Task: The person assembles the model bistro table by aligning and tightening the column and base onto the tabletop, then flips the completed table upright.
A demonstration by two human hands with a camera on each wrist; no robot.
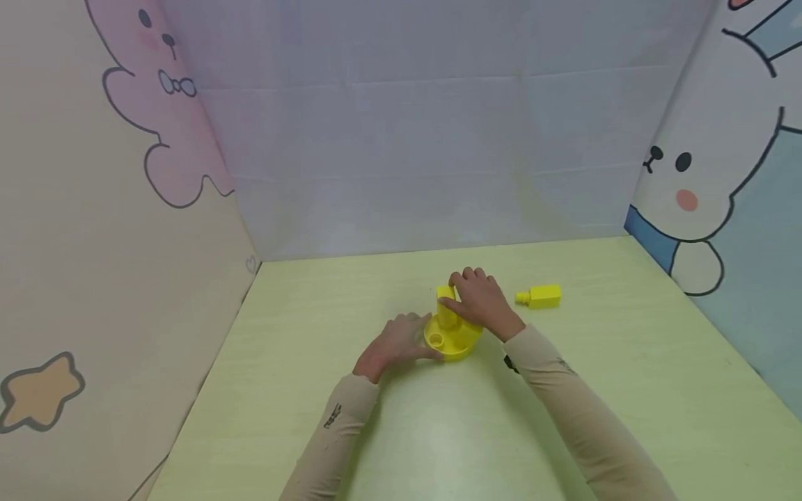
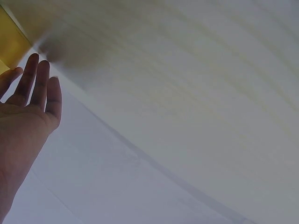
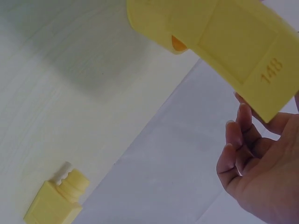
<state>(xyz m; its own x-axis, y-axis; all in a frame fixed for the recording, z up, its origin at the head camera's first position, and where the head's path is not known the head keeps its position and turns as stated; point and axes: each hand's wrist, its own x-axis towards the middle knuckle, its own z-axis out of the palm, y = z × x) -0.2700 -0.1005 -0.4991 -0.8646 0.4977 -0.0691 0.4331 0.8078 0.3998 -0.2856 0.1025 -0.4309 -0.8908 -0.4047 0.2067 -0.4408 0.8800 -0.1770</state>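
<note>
A round yellow base (image 1: pixel 456 353) with round sockets sits on the table, and my left hand (image 1: pixel 396 339) holds its left side, thumb at the front and fingers behind. Above the base stands an upright yellow rectangular block (image 1: pixel 445 300). My right hand (image 1: pixel 481 299) grips this block near its top between thumb and fingers. Close up in the right wrist view, the block (image 3: pixel 240 51) has a recessed panel and the number 148. Its lower end is hidden at the base. In the left wrist view only a yellow corner of the base (image 2: pixel 10 39) shows beyond the fingertips.
A second yellow block (image 1: pixel 544 297) with a ribbed neck lies on its side to the right of my right hand. The pale wood-grain table (image 1: pixel 301 306) meets a white back wall (image 1: pixel 401 139). Printed cartoon panels stand at both sides.
</note>
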